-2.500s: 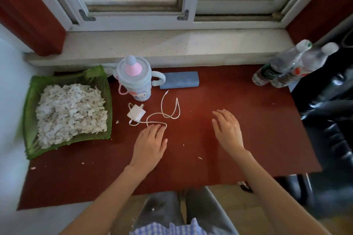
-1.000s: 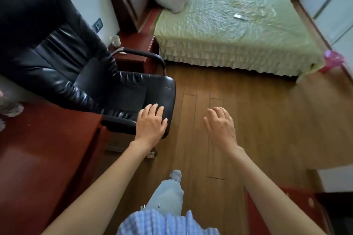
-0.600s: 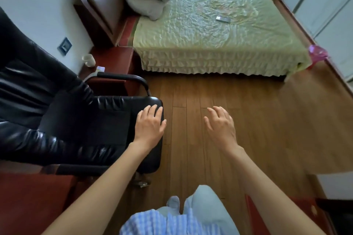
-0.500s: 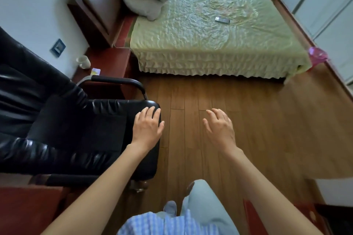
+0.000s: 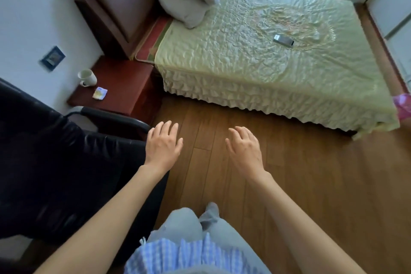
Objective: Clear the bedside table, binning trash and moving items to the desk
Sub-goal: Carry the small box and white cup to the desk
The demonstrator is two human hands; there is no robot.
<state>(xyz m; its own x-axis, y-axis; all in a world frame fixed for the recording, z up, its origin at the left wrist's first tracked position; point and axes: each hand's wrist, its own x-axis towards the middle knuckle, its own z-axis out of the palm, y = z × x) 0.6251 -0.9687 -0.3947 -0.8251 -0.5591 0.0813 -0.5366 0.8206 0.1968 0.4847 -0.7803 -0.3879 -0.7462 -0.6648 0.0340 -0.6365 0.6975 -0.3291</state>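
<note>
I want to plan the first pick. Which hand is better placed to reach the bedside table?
Probably the left hand: open and empty, on the side of the bedside table, where the mug stands. The right hand, also empty, is farther away.

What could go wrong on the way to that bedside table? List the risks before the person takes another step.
1. The black office chair and its armrest stand between the person and the bedside table; a leg or hip could catch them.
2. The white mug sits near the table's back corner by the wall, so a hasty reach might tip it.
3. The small packet lies flat and may be hard to pinch; both the left hand and right hand are empty.
</note>
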